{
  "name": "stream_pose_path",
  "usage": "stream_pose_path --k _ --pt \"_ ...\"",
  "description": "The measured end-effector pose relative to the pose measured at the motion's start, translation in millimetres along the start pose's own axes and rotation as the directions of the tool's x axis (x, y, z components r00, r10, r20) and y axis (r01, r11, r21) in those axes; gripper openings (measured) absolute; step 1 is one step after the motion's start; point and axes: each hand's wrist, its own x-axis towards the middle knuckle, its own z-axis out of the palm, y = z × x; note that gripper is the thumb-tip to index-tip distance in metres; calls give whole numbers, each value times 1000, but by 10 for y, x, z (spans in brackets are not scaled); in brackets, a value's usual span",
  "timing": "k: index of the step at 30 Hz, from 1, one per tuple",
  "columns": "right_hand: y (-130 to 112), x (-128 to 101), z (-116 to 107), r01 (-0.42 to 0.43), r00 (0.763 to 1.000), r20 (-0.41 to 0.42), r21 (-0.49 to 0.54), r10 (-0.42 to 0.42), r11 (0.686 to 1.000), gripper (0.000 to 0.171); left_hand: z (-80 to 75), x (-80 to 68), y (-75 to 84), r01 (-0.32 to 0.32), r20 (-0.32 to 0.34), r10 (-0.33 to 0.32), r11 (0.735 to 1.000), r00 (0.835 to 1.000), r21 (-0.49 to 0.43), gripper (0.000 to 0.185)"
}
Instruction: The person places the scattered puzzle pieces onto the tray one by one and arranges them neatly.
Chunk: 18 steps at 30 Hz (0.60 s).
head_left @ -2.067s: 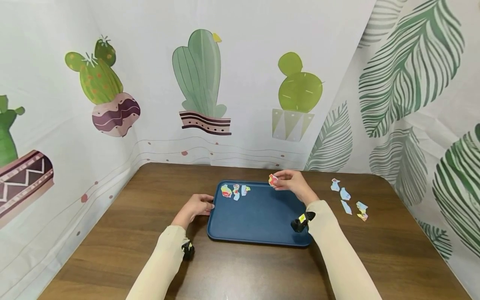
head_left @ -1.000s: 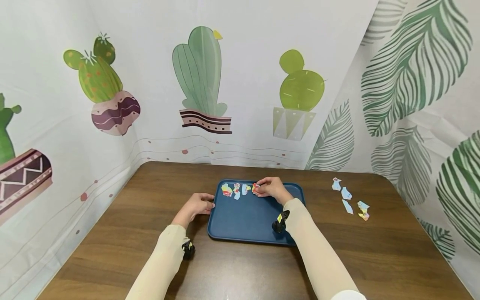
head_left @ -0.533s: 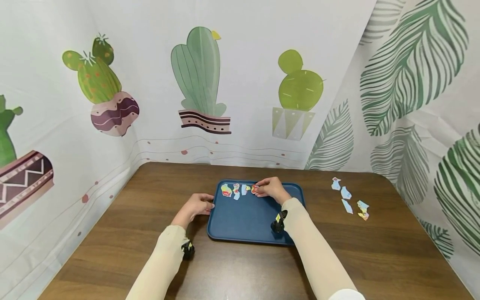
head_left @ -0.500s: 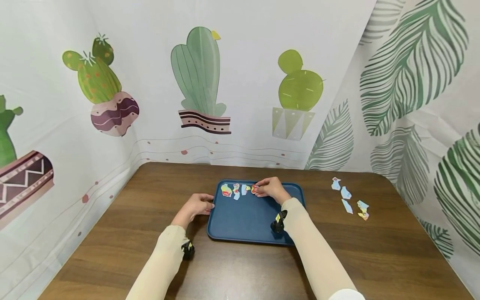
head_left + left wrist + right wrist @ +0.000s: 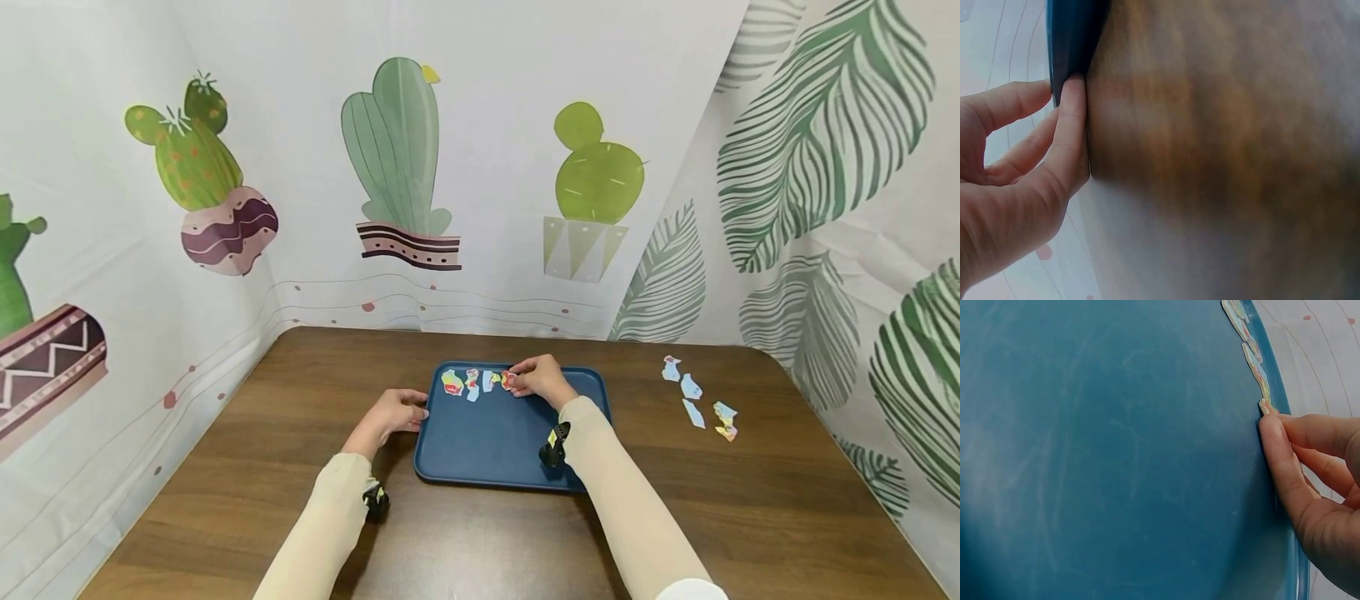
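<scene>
On the blue tray [image 5: 495,446], my right hand [image 5: 546,382] pinches a red and yellow puzzle piece [image 5: 507,380] near the far edge. Its fingertips hide part of the piece, whose tip [image 5: 1265,406] shows past the thumb in the right wrist view. To its left, three more pieces lie in a row: a yellow and red one [image 5: 452,383], a narrow one [image 5: 472,385] and a pale blue one [image 5: 488,381]. My left hand [image 5: 396,411] holds the tray's left rim; in the left wrist view its fingertips [image 5: 1072,94] meet the blue edge [image 5: 1075,37].
Several loose puzzle pieces lie on the brown table [image 5: 750,508] right of the tray, among them pale blue ones [image 5: 691,387] and a blue and yellow one [image 5: 725,412]. A printed cloth [image 5: 495,167] hangs behind the table.
My right hand has carried the red piece left and down to the end of the row, then edged it slightly further left, close to the pale blue piece. The left hand stays put.
</scene>
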Motion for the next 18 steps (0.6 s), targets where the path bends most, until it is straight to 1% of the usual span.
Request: stream_pose_path --k 2,4,9,11,13,16,18 --pt "1 6 2 -1 1000 -3 -5 0 1000 26 -6 -13 8 -11 10 11 1000 1000 -1 41" --pt "2 11 2 1 1000 -5 -11 -1 1000 26 -6 -86 84 -13 19 13 1000 1000 1 41" --pt "0 1 -11 -5 1000 2 -4 5 1000 28 0 -65 74 -6 8 5 1000 1000 12 40" --pt "0 -8 -23 -9 1000 7 1 9 1000 29 -1 10 -3 -2 -3 2 1000 1000 10 39" --pt "4 -12 -39 -7 1000 19 3 7 1000 29 -2 8 -5 -5 -2 5 1000 1000 13 39" --pt "-2 -33 -72 9 999 40 1 -10 1000 28 -7 14 -12 -1 -5 2 1000 1000 17 39" --pt "-16 -54 -106 41 997 61 1 -41 999 26 -10 17 -15 -2 -4 2 1000 1000 21 38"
